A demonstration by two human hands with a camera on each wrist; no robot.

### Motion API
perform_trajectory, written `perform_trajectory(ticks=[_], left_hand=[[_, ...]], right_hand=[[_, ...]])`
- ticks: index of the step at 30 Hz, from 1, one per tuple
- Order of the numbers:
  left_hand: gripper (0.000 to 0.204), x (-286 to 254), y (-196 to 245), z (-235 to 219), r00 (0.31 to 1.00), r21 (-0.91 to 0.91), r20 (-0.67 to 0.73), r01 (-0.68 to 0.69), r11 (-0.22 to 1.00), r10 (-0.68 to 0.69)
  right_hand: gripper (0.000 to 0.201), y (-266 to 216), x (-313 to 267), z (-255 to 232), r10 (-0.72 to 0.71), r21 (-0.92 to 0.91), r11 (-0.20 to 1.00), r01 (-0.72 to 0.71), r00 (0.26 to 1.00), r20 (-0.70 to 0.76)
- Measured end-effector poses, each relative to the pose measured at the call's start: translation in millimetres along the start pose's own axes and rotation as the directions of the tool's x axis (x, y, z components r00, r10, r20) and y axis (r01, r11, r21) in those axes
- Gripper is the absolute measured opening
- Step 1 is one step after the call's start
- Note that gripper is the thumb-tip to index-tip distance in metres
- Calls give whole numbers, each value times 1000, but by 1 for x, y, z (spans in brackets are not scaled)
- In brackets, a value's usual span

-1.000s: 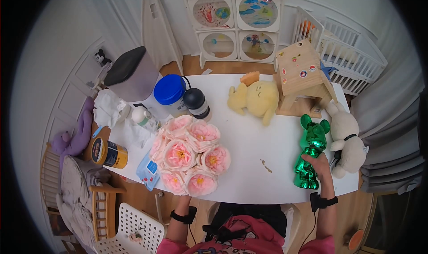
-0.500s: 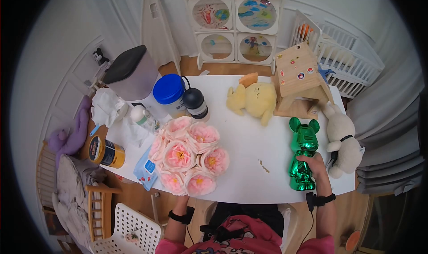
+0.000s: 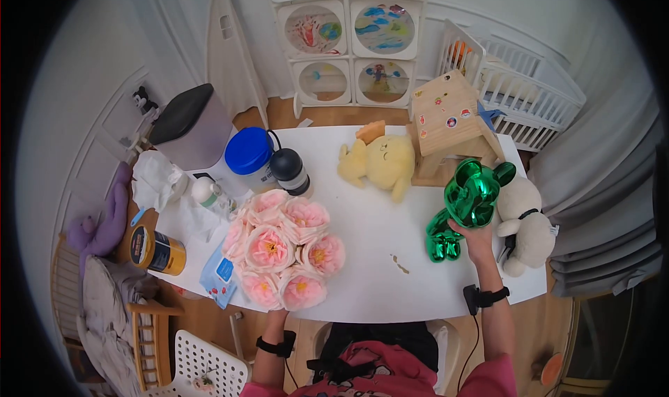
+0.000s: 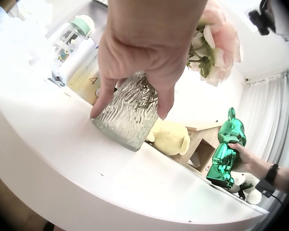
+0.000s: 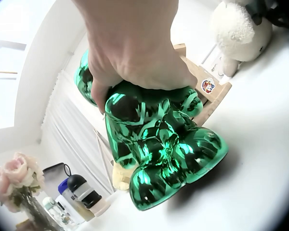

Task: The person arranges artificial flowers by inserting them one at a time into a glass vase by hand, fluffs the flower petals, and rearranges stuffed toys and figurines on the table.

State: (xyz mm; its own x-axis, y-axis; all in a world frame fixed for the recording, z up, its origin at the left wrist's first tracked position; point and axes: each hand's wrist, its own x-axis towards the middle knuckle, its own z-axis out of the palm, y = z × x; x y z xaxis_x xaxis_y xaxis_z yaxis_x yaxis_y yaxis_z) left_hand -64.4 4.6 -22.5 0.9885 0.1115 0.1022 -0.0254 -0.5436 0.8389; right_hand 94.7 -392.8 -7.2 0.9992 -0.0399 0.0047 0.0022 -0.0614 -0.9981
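Observation:
My right hand (image 3: 478, 241) grips a shiny green bear figurine (image 3: 472, 195) round its middle. The figurine leans, head toward the right and feet toward the left. In the right wrist view its two rounded feet (image 5: 183, 178) face the camera, with a shadow on the white tabletop beside them. A bunch of pink flowers (image 3: 279, 250) hides most of my left hand in the head view. The left wrist view shows that hand (image 4: 139, 55) with thumb and fingers round a ribbed clear glass vase (image 4: 127, 115), its base at the tabletop. Pink blooms (image 4: 221, 48) rise beyond the wrist.
Right of the figurine lies a white plush toy (image 3: 533, 226). Behind stand a wooden house (image 3: 446, 118) and a yellow plush (image 3: 387, 163). Left of the flowers are a black bottle (image 3: 289, 170), a blue-lidded tub (image 3: 249, 153), a wipes pack (image 3: 219, 275) and a yellow jar (image 3: 160, 250).
The green figurine has tipped from its earlier pose, and its feet have swung up and left, farther from the table's front edge. My left hand stays at the vase. The head view has shifted slightly.

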Motion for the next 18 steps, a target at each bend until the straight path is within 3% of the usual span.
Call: perform_trajectory(ticks=[2, 4, 6, 8, 9, 18], left_hand=[[49, -6, -3, 1, 1000, 4, 1, -2, 1000, 2], [49, -8, -5, 3, 1000, 9, 5, -2, 1000, 2], [49, -9, -6, 3, 1000, 16, 10, -4, 1000, 4], [49, -3, -5, 4, 1000, 23, 11, -7, 1000, 6], [49, 0, -3, 5, 1000, 26, 10, -7, 1000, 7], [50, -5, -10, 6, 1000, 57, 19, 12, 998, -13]], right_hand=[[62, -5, 9, 9, -54, 6, 999, 54, 999, -6], [52, -4, 21, 15, -173, -28, 985, 171, 979, -109], [62, 14, 38, 13, -166, -17, 986, 165, 982, -91], [75, 24, 51, 15, -265, -55, 964, 260, 957, -118], [81, 28, 55, 13, -245, -16, 969, 245, 964, -98], [78, 28, 62, 23, -267, -15, 963, 268, 957, -116]])
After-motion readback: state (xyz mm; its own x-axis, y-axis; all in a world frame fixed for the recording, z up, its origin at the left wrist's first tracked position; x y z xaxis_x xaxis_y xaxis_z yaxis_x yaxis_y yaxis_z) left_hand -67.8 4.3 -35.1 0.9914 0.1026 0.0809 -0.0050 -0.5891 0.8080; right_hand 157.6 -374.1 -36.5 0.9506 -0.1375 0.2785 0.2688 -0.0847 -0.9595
